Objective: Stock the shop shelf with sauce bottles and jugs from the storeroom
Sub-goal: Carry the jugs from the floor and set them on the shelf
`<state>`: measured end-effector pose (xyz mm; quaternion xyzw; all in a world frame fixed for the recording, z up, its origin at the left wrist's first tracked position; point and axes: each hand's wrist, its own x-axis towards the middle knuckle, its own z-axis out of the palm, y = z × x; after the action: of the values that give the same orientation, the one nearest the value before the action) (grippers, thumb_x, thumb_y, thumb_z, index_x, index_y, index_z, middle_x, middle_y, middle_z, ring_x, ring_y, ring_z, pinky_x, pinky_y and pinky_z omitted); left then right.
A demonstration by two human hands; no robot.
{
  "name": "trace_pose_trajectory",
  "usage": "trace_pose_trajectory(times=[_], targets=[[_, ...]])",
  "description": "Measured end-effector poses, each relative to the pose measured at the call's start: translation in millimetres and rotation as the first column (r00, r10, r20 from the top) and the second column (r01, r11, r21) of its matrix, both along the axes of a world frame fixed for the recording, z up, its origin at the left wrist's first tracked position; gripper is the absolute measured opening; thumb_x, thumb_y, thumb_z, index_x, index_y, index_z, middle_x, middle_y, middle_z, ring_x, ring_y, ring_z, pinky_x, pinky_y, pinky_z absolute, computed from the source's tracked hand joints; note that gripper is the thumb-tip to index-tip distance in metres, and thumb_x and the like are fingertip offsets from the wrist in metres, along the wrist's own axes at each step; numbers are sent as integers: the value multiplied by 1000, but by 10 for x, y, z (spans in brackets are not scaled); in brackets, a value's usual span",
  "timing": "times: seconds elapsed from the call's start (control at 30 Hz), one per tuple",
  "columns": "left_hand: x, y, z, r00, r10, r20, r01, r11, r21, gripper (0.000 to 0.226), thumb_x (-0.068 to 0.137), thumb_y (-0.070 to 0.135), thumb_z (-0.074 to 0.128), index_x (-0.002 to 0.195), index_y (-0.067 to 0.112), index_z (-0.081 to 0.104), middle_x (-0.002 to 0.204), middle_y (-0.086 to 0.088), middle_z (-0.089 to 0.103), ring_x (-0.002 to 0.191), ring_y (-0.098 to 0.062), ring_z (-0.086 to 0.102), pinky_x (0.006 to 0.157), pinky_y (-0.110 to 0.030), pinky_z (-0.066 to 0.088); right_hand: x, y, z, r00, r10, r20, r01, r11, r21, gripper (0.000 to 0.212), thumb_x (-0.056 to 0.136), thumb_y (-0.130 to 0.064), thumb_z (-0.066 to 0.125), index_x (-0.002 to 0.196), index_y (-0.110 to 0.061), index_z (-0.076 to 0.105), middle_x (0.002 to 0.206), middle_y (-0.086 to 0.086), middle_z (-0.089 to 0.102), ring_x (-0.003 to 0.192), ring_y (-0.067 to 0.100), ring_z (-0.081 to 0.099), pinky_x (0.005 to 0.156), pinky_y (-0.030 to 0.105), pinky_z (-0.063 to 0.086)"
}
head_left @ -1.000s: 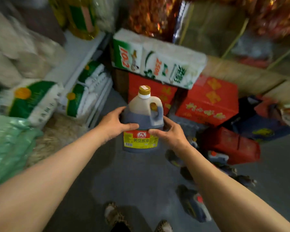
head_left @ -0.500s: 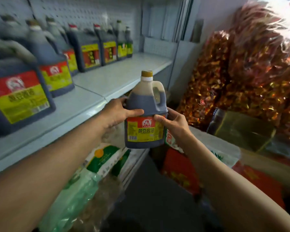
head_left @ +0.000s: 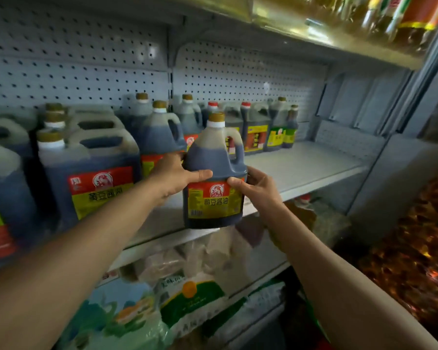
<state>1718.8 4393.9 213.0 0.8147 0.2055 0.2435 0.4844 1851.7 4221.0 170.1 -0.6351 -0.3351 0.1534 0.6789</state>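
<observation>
Dark brown soy sauce fills most of the plastic jug [head_left: 214, 173] you hold between your 2 hands, in the air just in front of the grey metal shelf [head_left: 296, 168]. Your left hand [head_left: 173, 176] grips its left side, with the thumb lying across the front of the body just above the label. Your right hand [head_left: 257, 188] grips the right side lower down, with the thumb pressing on the top edge of the red and yellow label and the fingers curled round behind, out of sight. The jug sits between your palms, with most of its body showing above and below your thumbs.

It stands upright, its long axis vertical. The gold cap [head_left: 216, 117] points up, the moulded handle is on the right, and the label faces you. Its base hangs at about the level of the shelf's front edge; you cannot tell whether it touches.

On the shelf to the left, larger jugs [head_left: 91, 168] with the same label stand close together. More bottles [head_left: 257, 132] line the pegboard back. Bagged goods [head_left: 187, 301] lie on the shelf below.
</observation>
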Motion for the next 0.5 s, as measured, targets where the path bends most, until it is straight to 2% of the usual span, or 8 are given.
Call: trace_pose_trajectory(times=[0.17, 0.3, 0.5], targets=[[210, 92, 25, 986, 167, -18, -167, 986, 2, 68, 71, 35, 87, 130, 15, 60, 122, 0, 66, 109, -21, 64, 96, -41, 53, 490, 326, 70, 988, 157, 12, -157, 988, -1, 43, 75, -15, 82, 116, -12, 70, 106, 4, 78, 98, 17, 74, 80, 26, 58], [417, 58, -45, 974, 228, -6, -228, 974, -3, 76, 66, 36, 91, 132, 19, 58, 129, -1, 65, 113, -22, 62, 98, -46, 53, 813, 412, 42, 969, 246, 12, -246, 969, -23, 43, 72, -18, 81, 113, -18, 69, 101, -5, 79, 96, 12, 74, 78, 23, 58], [483, 182, 61, 968, 224, -116, -220, 974, 52, 73, 68, 27, 90, 132, 19, 57, 129, 2, 63, 116, -18, 60, 102, -43, 50, 992, 594, -98, 954, 297, 42, -294, 954, -67, 56, 72, -26, 85, 124, -15, 67, 108, -4, 76, 100, 10, 73, 78, 22, 58]])
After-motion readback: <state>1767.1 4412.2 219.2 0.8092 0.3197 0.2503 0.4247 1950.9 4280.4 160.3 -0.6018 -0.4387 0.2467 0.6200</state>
